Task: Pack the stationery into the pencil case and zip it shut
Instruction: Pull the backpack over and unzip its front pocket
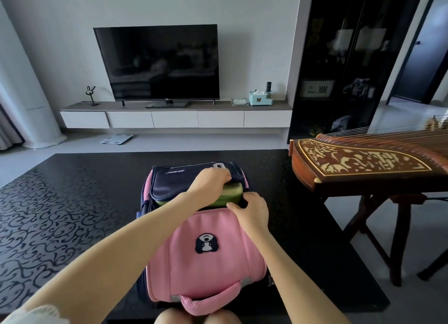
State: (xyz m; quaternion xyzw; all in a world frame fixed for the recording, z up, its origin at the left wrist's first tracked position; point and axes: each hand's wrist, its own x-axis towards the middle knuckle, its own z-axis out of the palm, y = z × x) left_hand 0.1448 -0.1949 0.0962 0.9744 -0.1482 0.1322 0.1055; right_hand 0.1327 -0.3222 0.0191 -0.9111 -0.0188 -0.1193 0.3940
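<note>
Faces a pale grey wall (60,32) with a large black flat-screen television (157,61) standing on a long floating white-drawered console (174,118). Shows pale grey floor (181,141) beyond a black swirl-patterned glossy table (60,202). At right, a tall black glass-fronted cabinet (351,57) and a carved reddish-brown wooden zither (363,163) on a stand.

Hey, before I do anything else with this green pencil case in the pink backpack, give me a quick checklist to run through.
1. Grip on the green pencil case: ok; the left hand curls over its far end.
2. Opening of the pink backpack: ok; the right hand holds its front edge back.
3. Case clear of the backpack: not ok; it sits partly inside the opening.
4. Case zipped or unzipped: cannot tell; the zip is hidden.
5. Stationery to pack in sight: not ok; none is visible in this view.
</note>
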